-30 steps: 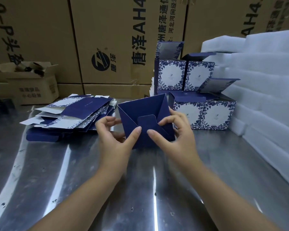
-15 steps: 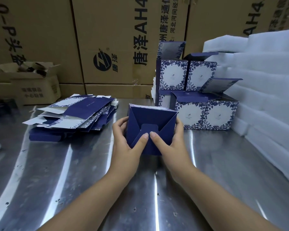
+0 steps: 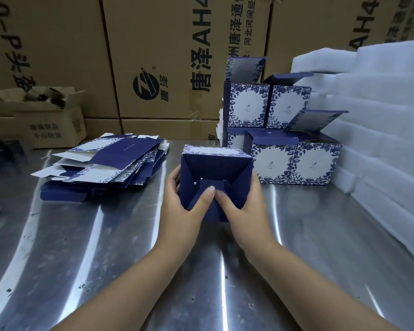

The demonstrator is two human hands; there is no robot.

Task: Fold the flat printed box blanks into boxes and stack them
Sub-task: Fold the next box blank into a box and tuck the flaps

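Note:
A dark blue box (image 3: 215, 168) with a white floral side stands in the middle of the steel table (image 3: 81, 247), its folded bottom flaps turned toward me. My left hand (image 3: 182, 206) grips its left side and my right hand (image 3: 239, 209) grips its right side. Both thumbs press the centre tab where the flaps meet. A loose pile of flat printed blanks (image 3: 110, 161) lies to the left. Folded boxes (image 3: 294, 161) stand stacked in two tiers behind and to the right, some with lids open.
White foam sheets (image 3: 380, 130) are piled along the right edge. Large brown cartons (image 3: 153, 56) wall off the back. A small open carton (image 3: 50, 120) sits at the back left.
The box has squared up and settled lower on the table. Both thumbs have come together on the centre tab, pushing the bottom flaps flatter.

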